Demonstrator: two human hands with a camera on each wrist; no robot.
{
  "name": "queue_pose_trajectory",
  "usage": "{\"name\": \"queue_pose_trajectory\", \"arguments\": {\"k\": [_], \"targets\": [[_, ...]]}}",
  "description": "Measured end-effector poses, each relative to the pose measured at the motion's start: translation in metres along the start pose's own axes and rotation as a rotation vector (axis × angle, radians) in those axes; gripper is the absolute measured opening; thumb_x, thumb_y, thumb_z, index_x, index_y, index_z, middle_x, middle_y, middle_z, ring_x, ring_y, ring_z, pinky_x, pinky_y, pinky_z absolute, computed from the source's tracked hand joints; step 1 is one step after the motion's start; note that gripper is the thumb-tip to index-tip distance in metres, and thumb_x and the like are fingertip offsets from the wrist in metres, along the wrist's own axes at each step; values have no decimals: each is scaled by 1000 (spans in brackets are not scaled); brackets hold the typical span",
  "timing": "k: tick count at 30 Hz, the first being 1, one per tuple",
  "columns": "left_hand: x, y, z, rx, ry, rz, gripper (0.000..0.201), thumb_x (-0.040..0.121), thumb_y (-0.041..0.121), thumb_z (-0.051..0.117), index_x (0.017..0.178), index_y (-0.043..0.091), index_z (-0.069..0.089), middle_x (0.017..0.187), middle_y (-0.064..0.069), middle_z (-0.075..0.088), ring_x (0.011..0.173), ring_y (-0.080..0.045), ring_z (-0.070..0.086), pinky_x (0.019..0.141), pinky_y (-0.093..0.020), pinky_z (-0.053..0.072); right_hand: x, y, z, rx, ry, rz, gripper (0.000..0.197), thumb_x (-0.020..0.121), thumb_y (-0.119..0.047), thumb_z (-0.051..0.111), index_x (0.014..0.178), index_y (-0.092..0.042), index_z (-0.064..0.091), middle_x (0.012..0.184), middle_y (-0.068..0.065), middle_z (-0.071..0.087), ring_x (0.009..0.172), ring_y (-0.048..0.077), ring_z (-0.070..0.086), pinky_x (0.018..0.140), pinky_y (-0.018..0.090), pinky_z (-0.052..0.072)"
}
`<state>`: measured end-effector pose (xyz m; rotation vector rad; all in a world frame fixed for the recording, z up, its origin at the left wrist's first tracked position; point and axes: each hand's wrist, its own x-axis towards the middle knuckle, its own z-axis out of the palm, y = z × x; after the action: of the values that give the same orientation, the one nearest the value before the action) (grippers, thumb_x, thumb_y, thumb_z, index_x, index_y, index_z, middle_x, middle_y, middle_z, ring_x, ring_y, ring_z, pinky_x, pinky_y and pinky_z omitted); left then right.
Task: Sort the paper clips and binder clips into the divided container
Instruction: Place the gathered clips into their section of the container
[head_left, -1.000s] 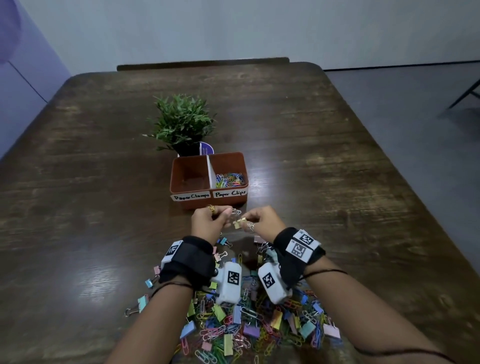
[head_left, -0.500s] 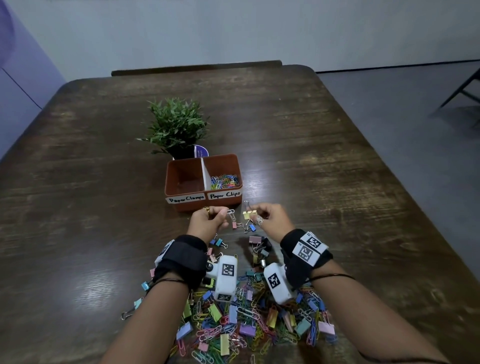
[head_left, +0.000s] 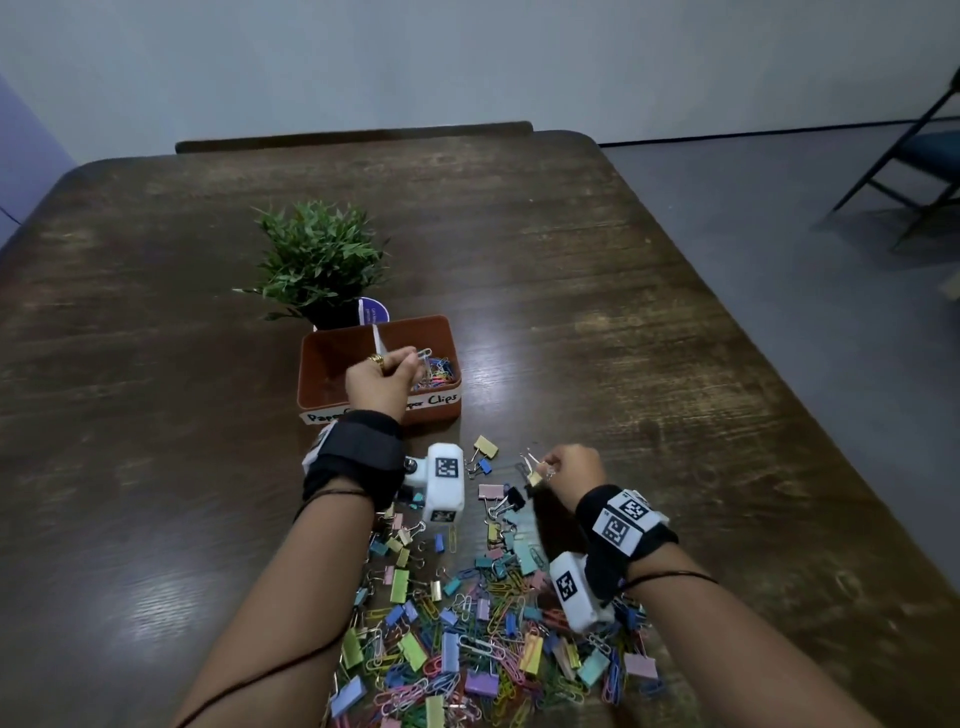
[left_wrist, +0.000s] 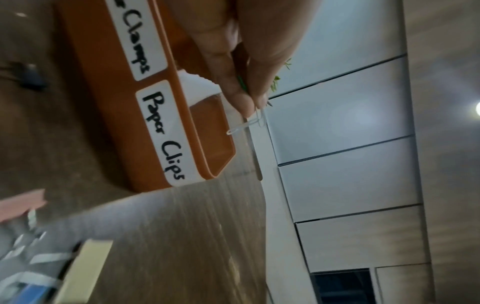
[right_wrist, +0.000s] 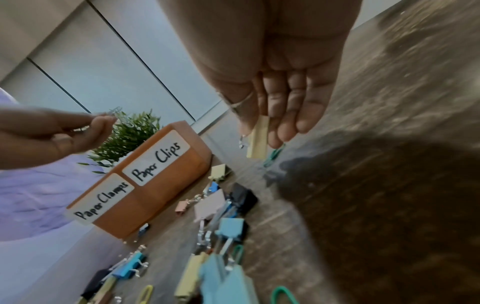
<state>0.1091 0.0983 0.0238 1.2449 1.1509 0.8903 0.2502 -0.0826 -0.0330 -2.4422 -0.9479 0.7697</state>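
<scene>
An orange divided container (head_left: 441, 332) (left_wrist: 182, 127) (right_wrist: 161, 185) stands mid-table, labelled "Paper Clamps" on the left and "Paper Clips" on the right. Coloured paper clips lie in its right compartment. My left hand (head_left: 402, 361) (left_wrist: 249, 102) (right_wrist: 103, 123) hovers over the container and pinches a silver paper clip (head_left: 425, 354) (left_wrist: 246, 125). My right hand (head_left: 550, 467) (right_wrist: 262, 131) is lower right of the container, above the table, and pinches a yellow binder clip (head_left: 534, 477) (right_wrist: 257, 139). A big mixed pile of clips (head_left: 467, 623) lies between my forearms.
A small potted plant (head_left: 319, 260) stands just behind the container. A folding chair (head_left: 924, 156) is on the floor at the far right. The table's (head_left: 623, 312) right edge runs diagonally past my right forearm.
My left hand has moved forward from beside the right hand to above the container, carrying the silver paper clip. The right hand has drawn back and right with the yellow binder clip.
</scene>
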Motion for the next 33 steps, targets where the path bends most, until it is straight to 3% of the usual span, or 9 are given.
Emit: {"name": "queue_pose_trajectory", "arguments": {"k": [2,5,8,12,16,20,23,28,33], "targets": [[19,-1,4,146,51,54,16,87,8,62,101,2,69,85,-11,69,77,-15,68,89,-33,54,0,7,0,-16,-27,54,23,93,-18,54,98,1,67,99,14,68,95,25,63,85,30,47],[39,3,8,537,86,189,21,88,13,61,103,3,70,98,-15,71,98,-24,65,97,-31,46,-2,15,3,-9,-32,54,21,94,-17,52,100,-3,66,101,13,68,95,22,63,86,29,48],[44,4,13,997,-176,238,27,94,13,52,115,1,64,122,-16,61,118,-28,52,104,-30,34,-4,21,6,-31,-37,23,18,94,-17,51,99,-7,65,100,11,68,88,19,61,84,32,50],[20,-7,10,1236,-472,454,43,96,8,40,139,12,42,153,-12,22,143,-29,15,117,-39,13,-8,17,5,-122,-59,-10,25,92,-29,55,109,-13,65,112,8,64,92,17,60,83,28,48],[-29,-22,-13,1232,-412,558,38,94,16,47,132,15,51,155,-6,16,143,-27,8,117,-46,10,-16,7,7,-236,-15,-117,28,93,-15,52,121,-13,58,126,9,44,107,20,52,87,20,39],[-81,-54,-27,1218,-554,461,29,93,29,50,117,17,61,149,0,30,136,-19,25,115,-37,21,-18,10,15,-227,47,-187,26,92,-1,46,107,-8,66,115,9,54,103,20,53,86,19,39],[-103,-77,-25,1182,-644,356,31,95,29,46,124,21,57,134,1,44,123,-16,38,106,-29,34,-8,8,11,-129,123,-127,20,92,-5,49,103,-5,65,111,10,58,101,21,56,88,19,42],[-119,-89,-5,1178,-619,329,31,96,31,44,119,16,59,126,0,46,118,-15,41,104,-27,36,2,-3,4,-199,-101,-42,39,81,-22,68,116,-9,56,123,8,53,114,21,51,96,29,42],[-107,-85,27,1123,-554,337,34,89,34,56,120,18,56,128,1,43,120,-14,41,105,-30,39,2,1,12,-252,-122,-47,18,92,-10,50,104,-4,63,122,11,55,121,21,46,92,23,37]]}}
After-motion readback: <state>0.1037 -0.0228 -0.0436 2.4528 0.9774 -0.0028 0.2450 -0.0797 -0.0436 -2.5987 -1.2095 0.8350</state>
